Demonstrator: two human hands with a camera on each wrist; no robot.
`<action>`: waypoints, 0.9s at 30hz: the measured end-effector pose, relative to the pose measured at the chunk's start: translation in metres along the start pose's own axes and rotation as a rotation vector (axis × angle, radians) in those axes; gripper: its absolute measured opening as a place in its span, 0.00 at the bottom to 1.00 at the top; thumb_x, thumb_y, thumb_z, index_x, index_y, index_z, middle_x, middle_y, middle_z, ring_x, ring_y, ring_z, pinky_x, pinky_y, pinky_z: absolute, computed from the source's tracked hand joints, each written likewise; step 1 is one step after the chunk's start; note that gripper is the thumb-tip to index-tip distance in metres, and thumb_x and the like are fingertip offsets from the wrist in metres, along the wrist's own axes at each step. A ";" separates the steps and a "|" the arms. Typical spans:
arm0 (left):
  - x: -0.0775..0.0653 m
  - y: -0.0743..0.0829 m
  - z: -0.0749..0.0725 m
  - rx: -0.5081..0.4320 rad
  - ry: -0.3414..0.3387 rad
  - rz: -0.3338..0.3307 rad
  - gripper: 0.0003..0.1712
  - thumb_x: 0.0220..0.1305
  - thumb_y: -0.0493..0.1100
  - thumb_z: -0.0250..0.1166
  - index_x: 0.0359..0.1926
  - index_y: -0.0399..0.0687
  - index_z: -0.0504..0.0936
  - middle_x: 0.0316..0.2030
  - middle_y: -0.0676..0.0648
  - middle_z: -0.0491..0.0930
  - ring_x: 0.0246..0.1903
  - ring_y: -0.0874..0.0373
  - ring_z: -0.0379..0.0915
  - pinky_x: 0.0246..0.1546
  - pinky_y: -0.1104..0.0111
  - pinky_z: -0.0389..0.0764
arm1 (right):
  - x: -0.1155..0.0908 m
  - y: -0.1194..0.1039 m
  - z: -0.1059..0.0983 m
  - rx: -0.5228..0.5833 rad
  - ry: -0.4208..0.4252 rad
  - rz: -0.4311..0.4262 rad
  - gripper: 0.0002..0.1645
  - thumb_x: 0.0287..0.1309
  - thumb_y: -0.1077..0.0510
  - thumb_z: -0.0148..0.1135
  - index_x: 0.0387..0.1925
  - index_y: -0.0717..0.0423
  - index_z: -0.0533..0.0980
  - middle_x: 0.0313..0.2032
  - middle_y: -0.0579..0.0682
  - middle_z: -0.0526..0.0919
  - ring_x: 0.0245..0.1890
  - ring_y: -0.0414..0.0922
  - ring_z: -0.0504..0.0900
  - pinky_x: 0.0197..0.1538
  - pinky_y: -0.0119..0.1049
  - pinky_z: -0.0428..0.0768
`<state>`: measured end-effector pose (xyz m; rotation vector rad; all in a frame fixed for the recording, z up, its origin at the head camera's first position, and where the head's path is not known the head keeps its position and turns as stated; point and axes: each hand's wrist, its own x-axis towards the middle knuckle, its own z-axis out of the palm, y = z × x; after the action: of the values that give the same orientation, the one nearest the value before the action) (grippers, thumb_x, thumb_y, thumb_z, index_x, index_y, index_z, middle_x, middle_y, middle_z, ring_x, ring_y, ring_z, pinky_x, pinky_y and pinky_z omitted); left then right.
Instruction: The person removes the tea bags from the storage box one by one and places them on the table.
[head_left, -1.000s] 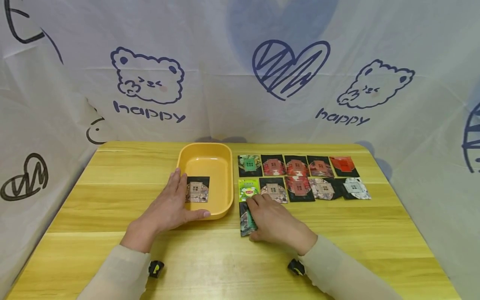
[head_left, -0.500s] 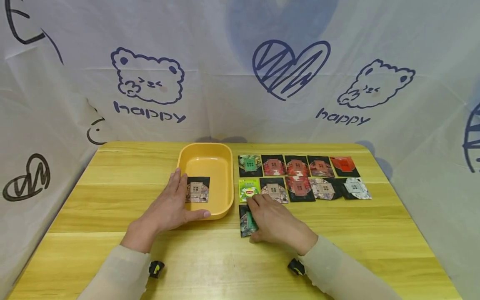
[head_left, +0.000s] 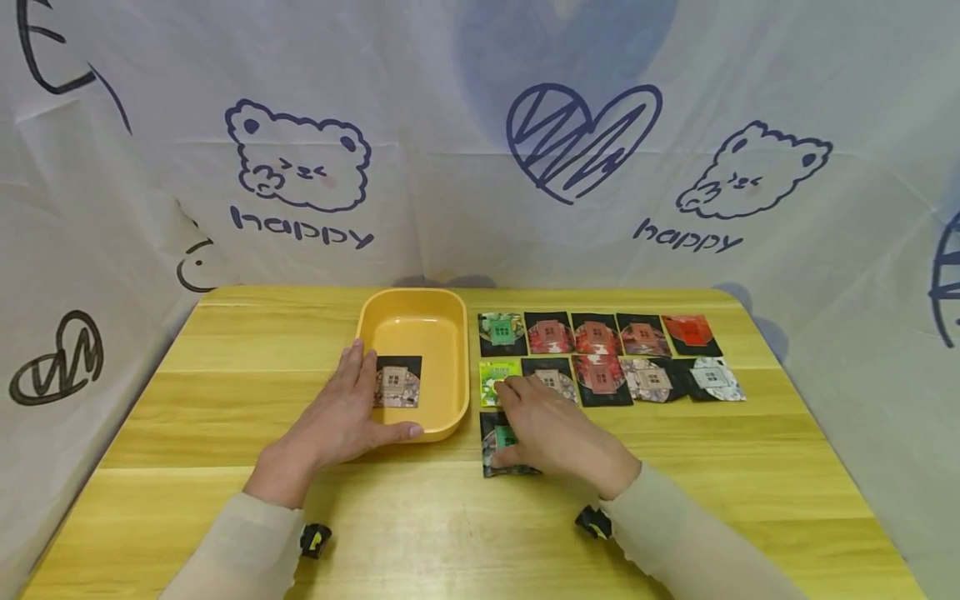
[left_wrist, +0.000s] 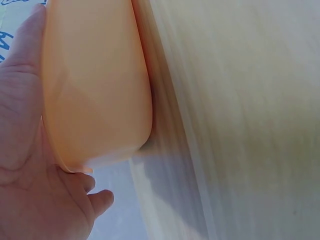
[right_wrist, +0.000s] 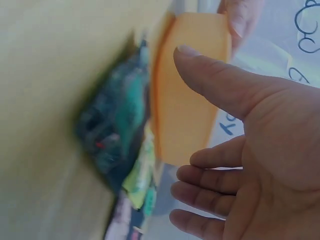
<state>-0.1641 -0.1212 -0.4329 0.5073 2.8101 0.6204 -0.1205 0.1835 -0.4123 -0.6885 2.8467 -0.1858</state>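
Note:
At the near left corner of a yellow plastic tray (head_left: 442, 367), my left hand (head_left: 330, 417) rests along the rim, thumb on the front edge and fingers against the left side. Inside the tray lies a black and beige tea sachet (head_left: 397, 382). My right hand (head_left: 558, 429) hovers low over a black and green tea sachet (head_left: 495, 467), partly hiding it. In the right wrist view its thumb and fingers (right_wrist: 205, 195) are spread apart with nothing between them. The index fingertip overlaps a bright green tea sachet (head_left: 489, 396) in the head view.
Two rows of tea sachets lie right of the tray, including black and red ones (head_left: 596, 333), a red one (head_left: 688, 332) and a white one (head_left: 716, 379). They rest on a wooden table (head_left: 420, 533). A printed white cloth (head_left: 435, 200) hangs behind.
My right hand has drawn off the black and green sachet's edge and shifted slightly right and up, showing more of the sachet. The left hand and tray stay in place.

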 end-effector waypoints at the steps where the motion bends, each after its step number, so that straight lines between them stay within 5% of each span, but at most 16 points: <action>1: 0.000 0.000 0.000 0.004 0.001 0.000 0.87 0.47 0.89 0.65 0.83 0.29 0.40 0.83 0.31 0.29 0.83 0.32 0.29 0.81 0.41 0.47 | 0.002 0.000 -0.004 0.001 0.011 -0.006 0.61 0.58 0.31 0.74 0.78 0.64 0.63 0.75 0.62 0.69 0.75 0.60 0.69 0.77 0.55 0.69; 14: -0.003 0.001 -0.003 0.020 0.023 0.033 0.84 0.52 0.86 0.65 0.81 0.25 0.41 0.82 0.26 0.32 0.83 0.31 0.29 0.81 0.39 0.44 | 0.060 -0.025 -0.045 -0.003 0.109 -0.057 0.53 0.66 0.37 0.71 0.79 0.62 0.62 0.76 0.60 0.69 0.76 0.57 0.69 0.76 0.52 0.71; 27: -0.001 0.001 0.000 0.028 0.027 0.063 0.85 0.52 0.87 0.63 0.81 0.24 0.40 0.82 0.26 0.32 0.83 0.30 0.30 0.81 0.39 0.47 | 0.131 -0.063 -0.020 -0.011 -0.021 -0.030 0.52 0.69 0.36 0.67 0.80 0.62 0.62 0.78 0.57 0.67 0.78 0.55 0.66 0.77 0.49 0.70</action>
<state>-0.1631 -0.1203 -0.4320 0.5990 2.8413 0.6058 -0.2116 0.0687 -0.4046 -0.7317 2.8212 -0.1666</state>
